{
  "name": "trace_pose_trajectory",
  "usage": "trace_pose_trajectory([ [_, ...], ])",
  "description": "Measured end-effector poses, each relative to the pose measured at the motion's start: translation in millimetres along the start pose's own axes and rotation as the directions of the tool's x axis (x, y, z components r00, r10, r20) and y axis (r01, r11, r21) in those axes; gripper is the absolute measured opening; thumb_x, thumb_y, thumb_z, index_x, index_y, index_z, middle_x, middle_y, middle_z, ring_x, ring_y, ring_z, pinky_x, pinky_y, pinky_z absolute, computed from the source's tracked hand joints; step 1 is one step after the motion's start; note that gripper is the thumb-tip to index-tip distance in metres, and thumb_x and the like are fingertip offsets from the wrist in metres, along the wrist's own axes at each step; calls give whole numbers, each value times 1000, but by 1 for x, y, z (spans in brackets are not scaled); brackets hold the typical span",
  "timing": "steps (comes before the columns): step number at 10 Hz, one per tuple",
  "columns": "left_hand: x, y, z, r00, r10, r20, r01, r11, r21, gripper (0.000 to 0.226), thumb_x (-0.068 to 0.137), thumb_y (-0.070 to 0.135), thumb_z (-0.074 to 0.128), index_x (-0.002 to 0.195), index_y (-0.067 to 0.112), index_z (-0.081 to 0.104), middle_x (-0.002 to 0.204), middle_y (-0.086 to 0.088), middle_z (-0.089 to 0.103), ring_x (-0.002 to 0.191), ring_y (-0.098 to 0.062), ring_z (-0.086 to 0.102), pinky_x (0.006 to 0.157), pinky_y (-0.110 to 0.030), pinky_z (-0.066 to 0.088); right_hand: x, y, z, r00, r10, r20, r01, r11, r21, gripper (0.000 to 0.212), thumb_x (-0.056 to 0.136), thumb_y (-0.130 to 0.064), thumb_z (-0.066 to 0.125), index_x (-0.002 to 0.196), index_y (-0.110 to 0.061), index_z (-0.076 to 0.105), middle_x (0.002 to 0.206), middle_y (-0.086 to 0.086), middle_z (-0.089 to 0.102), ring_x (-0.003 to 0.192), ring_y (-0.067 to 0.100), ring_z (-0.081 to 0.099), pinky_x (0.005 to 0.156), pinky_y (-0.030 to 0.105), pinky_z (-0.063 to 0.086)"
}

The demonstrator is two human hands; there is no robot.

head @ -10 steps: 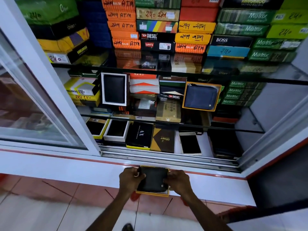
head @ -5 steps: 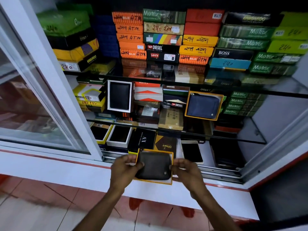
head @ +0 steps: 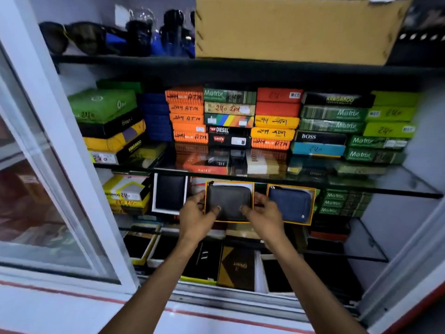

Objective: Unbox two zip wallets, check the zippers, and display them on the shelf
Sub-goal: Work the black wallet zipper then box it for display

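- Two zip wallets up at the middle shelf [head: 385, 189]: a black wallet [head: 228, 201] and a blue wallet [head: 290, 204], side by side.
- Left hand [head: 196, 218] and right hand [head: 263, 216] grip the black one's yellow-rimmed tray [head: 228, 183].

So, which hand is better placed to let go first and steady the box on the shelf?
Probably the left hand. It holds the box's free side, with only a small gap to the black wallet. The right hand is squeezed against the blue wallet, so it has less room to move.

left grip [head: 196, 214]: bare, no glove | right grip [head: 263, 216]: bare | forearms: unsleeved
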State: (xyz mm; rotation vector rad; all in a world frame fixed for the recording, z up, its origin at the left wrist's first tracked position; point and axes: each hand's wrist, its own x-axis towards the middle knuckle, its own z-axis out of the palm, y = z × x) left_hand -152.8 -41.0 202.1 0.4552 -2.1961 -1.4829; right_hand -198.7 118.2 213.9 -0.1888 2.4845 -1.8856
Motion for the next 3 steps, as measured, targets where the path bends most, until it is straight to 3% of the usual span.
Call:
trace_pose_trajectory([
  [1,18,-19,13,997,-16,69,13,999,41,50,63,28,76,109,42,62,108,9,73,100,-11,69,96,-38,55,11,4,3,1000,-20,23,20,1000,-9,47,84,-9,71,129,-8,58,108,0,66,96,10,57,84,22,44],
  [2,30,-43,22,989,-26,147,16,998,63,70,58,39,73,123,49,51,118,10,70,110,-11,66,100,-41,53,18,10,5,998,-22,57,25,998,-57,49,81,-11,74,127,-14,59,100,-6,64,108,15,65,87,24,47],
  [3,7,-24,20,992,75,102,-90,984,157,83,70,27,74,144,31,37,137,3,59,125,-13,56,108,-38,46,10,19,2,992,-104,71,111,988,-107,55,81,-11,73,133,-17,54,114,-10,60,114,13,65,94,22,50],
])
